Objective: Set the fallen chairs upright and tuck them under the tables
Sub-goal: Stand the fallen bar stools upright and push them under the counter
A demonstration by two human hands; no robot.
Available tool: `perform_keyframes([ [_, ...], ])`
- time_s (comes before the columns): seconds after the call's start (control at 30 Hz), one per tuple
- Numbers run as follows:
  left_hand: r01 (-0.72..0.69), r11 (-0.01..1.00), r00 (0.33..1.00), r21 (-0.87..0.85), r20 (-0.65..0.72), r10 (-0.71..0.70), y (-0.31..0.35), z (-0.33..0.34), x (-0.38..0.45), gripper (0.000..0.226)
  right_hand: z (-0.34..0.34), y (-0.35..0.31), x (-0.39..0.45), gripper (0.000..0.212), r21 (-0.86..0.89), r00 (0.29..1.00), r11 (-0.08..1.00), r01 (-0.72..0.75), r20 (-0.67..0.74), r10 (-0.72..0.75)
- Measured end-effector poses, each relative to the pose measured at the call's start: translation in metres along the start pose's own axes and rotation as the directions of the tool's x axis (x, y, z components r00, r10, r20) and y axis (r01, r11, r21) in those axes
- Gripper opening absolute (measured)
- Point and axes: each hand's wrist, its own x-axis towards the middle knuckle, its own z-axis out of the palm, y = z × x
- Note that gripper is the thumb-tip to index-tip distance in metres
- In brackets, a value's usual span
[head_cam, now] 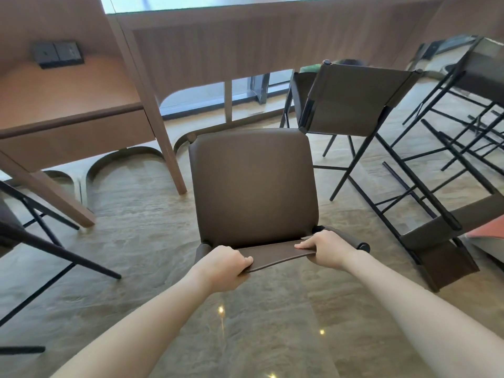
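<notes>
Dark brown chair seat (252, 184) on black legs; tan wooden table (218, 42) at twelve o'clock; beige veined floor (152, 214); orange bench (68, 96).

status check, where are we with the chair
Left hand and right hand both grip the backrest. Brown chair upright, facing the wooden table, not tucked. Fallen chair lies to the right.

glossy floor (152, 241), chairs (253, 184) standing
</notes>
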Motion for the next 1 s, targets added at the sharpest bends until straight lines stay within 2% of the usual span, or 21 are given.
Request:
perform_keyframes([
  [0.13, -0.03, 0.999, 0.999, 0.038, 0.046, 0.028, -0.011, -0.012, 0.006, 0.039, -0.017, -0.003, 0.017, 0.036, -0.058, 0.992, 0.998, 0.027, 0.123, -0.02],
  [0.23, -0.021, 0.999, 0.998, 0.026, 0.057, 0.019, -0.019, -0.022, 0.011, 0.038, -0.03, -0.005, 0.029, 0.039, -0.086, 0.988, 0.995, 0.056, 0.149, -0.042],
  [0.53, 0.006, 0.999, 1.0, -0.041, 0.021, -0.005, -0.055, -0.052, 0.034, 0.037, -0.067, -0.007, 0.06, 0.038, -0.06, 0.991, 0.996, 0.071, 0.118, -0.064],
  [0.7, 0.043, 0.993, 0.998, -0.109, -0.043, -0.048, -0.089, -0.075, 0.056, 0.037, -0.099, -0.011, 0.09, 0.036, -0.078, 0.991, 0.992, 0.104, 0.093, -0.096],
  [1.0, 0.086, 0.977, 0.993, -0.196, -0.068, -0.101, -0.146, -0.102, 0.094, 0.026, -0.146, -0.015, 0.146, 0.016, -0.049, 0.991, 0.994, 0.1, 0.091, -0.095],
])
